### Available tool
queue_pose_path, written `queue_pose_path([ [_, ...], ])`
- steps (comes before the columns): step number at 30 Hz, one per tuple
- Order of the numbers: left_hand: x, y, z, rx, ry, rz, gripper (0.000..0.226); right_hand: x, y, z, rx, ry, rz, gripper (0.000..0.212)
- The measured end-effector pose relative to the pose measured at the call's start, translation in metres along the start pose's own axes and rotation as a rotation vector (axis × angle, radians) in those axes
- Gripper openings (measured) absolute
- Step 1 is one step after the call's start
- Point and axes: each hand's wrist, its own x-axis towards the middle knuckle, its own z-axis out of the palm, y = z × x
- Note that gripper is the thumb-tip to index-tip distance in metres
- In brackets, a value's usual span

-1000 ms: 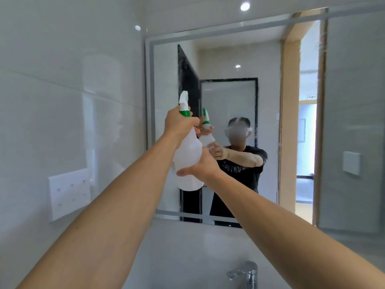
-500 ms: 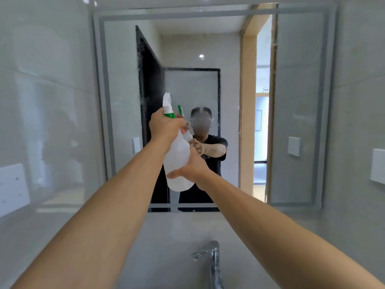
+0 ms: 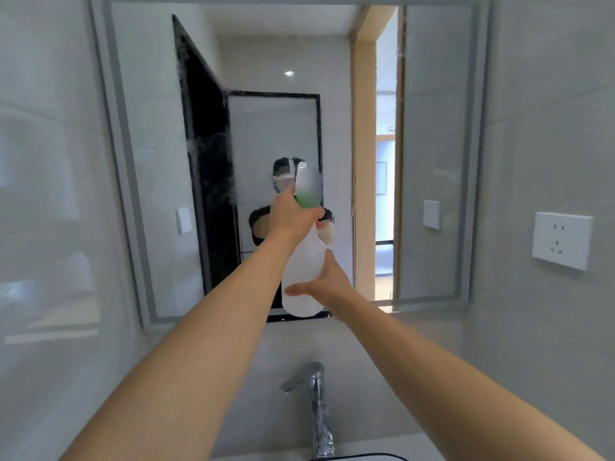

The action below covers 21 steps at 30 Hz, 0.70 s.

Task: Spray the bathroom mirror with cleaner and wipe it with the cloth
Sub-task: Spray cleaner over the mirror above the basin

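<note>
Both bare forearms extended forward and up | left hand [image 3: 293, 221]: fingers curled round neck of translucent white plastic spray bottle [image 3: 304, 277] | right hand [image 3: 327, 282]: cups bottle's lower body, thumb across its front

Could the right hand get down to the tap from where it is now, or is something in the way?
Probably yes, but not freely: the right hand is wrapped round the lower body of the spray bottle, so it must let go first. The tap stands below it with nothing between them.
</note>
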Motion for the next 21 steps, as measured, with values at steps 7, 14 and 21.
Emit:
queue_pose_path([
  [7, -0.035, -0.014, 0.084, -0.146, -0.183, -0.067, 0.035, -0.038, 0.054, -0.060, -0.071, 0.110, 0.154, 0.091],
  [14, -0.065, -0.011, 0.154, -0.160, -0.240, -0.102, 0.039, -0.076, 0.085, -0.113, -0.097, 0.214, 0.214, 0.103],
  [21, -0.095, -0.026, 0.196, -0.088, -0.271, -0.159, 0.025, -0.105, 0.116, -0.135, -0.173, 0.256, 0.289, 0.107],
])
